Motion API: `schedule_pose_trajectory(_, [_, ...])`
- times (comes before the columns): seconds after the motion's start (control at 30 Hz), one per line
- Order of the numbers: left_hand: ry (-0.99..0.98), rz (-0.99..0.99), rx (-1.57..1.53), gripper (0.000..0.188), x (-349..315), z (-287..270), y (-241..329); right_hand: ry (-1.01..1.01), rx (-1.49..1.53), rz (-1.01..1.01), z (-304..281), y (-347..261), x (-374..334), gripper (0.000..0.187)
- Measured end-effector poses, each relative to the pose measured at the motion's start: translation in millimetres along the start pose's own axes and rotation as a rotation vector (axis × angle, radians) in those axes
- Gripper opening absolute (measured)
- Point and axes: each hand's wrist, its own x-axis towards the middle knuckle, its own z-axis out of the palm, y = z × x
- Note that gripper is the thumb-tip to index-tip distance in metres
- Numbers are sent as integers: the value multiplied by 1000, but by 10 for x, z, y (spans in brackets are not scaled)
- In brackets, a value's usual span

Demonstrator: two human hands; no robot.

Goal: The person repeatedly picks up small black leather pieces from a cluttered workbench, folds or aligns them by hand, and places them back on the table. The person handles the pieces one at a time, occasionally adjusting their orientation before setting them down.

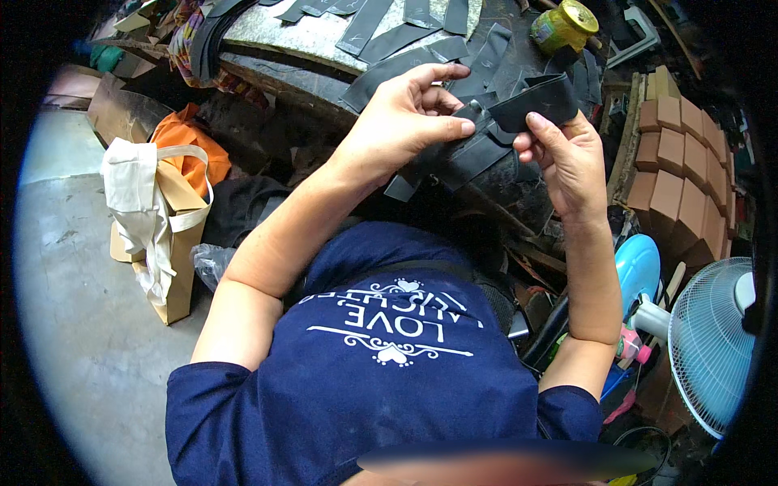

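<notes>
Pinching a black strip in right hand, black pieces in left hand, prob lining up, so needs careful edge-matching next.

In the upper part of the frame, right of the centre, one black strip, smooth and slightly shiny, bends into a curve at its right end. Just below it, to the left, flat black pieces overlap one another (their exact number I cannot tell).
</notes>
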Motion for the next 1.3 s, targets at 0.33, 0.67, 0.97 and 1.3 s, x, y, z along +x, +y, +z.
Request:
schedule_pose_trajectory(0.33, [-7,-162,79,35,4,22,52,-59,212,-99,29,23,49,19])
schedule_pose_trajectory(0.67, [85,335,672,53,-87,24,28,-101,128,147,181,118,-64,32])
schedule_pose_trajectory(0.97, [48,221,489,45,-72,-68,39,157,-102,-100,22,105,61,28])
schedule_pose_trajectory(1.3, [36,65,480,39,-58,-49,48,24,139,-24,271,139,-65,20])
